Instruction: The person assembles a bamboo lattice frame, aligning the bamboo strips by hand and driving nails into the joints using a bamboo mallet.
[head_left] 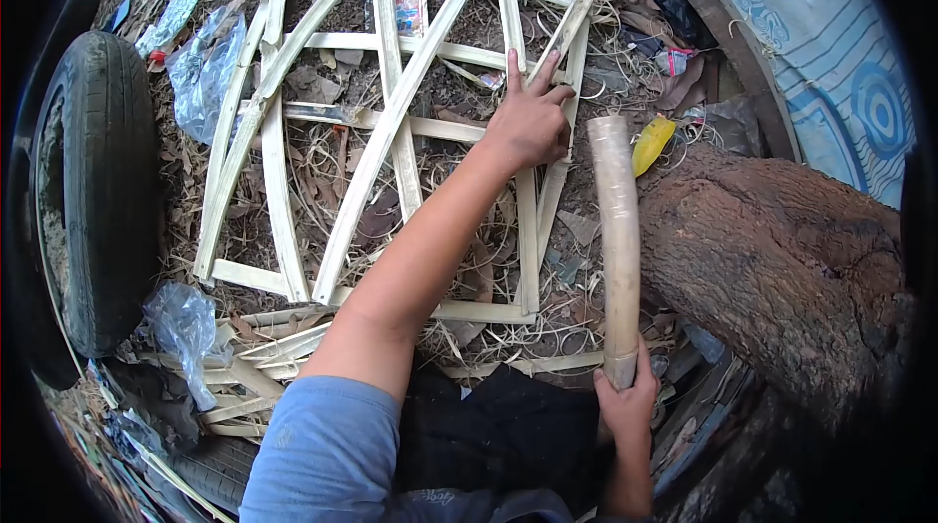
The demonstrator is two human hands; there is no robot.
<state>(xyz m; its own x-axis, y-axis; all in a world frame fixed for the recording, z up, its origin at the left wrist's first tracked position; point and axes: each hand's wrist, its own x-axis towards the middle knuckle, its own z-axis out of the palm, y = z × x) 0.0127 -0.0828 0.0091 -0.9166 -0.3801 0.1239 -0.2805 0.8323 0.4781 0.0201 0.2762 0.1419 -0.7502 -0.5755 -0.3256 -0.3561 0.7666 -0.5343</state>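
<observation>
A lattice frame of pale split-bamboo strips (393, 112) lies on the littered ground, its strips crossing one another. My left hand (532, 117) rests at the lattice's right side, with two fingers stretched out onto the strips near the upper right corner and the other fingers bent. In my right hand (628, 396) is the lower end of a thick bamboo stick (616, 230), which points up and away from me, just right of the lattice. The fingers of my right hand are wrapped round the stick.
An upright tyre (109, 191) stands at the left. Clear plastic bags (207, 73) lie beside it. A rough tree trunk (772, 259) is at the right, with a yellow leaf (653, 144) near it and a blue patterned sheet (840, 64) behind. Loose strips (244, 408) lie at the lower left.
</observation>
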